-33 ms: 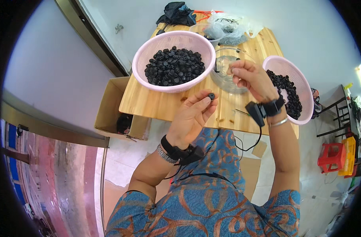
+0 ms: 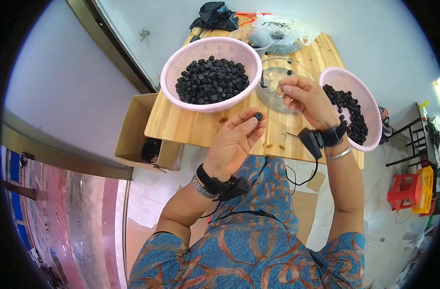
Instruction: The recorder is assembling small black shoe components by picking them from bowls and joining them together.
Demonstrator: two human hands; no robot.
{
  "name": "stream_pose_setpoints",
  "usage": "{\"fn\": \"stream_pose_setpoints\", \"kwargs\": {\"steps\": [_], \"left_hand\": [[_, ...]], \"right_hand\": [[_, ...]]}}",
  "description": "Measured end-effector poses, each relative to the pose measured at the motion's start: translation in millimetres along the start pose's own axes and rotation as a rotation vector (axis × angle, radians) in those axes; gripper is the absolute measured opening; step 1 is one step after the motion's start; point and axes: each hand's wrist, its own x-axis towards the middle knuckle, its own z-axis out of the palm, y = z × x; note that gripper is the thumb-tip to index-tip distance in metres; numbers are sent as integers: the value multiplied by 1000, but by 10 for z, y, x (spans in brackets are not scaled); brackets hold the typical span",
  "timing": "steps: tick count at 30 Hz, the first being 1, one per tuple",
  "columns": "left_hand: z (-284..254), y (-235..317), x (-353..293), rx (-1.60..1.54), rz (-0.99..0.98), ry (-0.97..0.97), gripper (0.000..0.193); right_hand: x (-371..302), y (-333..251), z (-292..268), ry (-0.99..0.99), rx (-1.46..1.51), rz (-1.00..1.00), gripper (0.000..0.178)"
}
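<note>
Your left hand (image 2: pixel 232 142) pinches a small, round black cap (image 2: pixel 258 116), dark hole mid-face; your right hand (image 2: pixel 304 98), fingertips pressed together, has dipped slightly.

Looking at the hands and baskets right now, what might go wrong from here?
The left hand holds the small black part only by its fingertips, so it might slip and drop. The black cable hanging by the right forearm could snag on the table edge. The pink basket on the right appears to reach past the table's side, so a knock might tip it.
</note>
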Motion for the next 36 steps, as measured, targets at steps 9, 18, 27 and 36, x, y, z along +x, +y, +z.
{"fn": "stream_pose_setpoints", "kwargs": {"steps": [9, 18, 27, 36], "left_hand": [[162, -197, 26, 15, -37, -112, 20], [129, -285, 52, 39, -30, -108, 21], [26, -231, 72, 4, -33, -82, 22], [-55, -204, 144, -40, -59, -71, 20]], "right_hand": [[-558, 106, 210, -53, 268, -85, 16], [-132, -30, -4, 181, -74, -179, 16], [287, 21, -292, 272, -506, -231, 14], [321, -47, -253, 188, -356, -161, 13]]}}
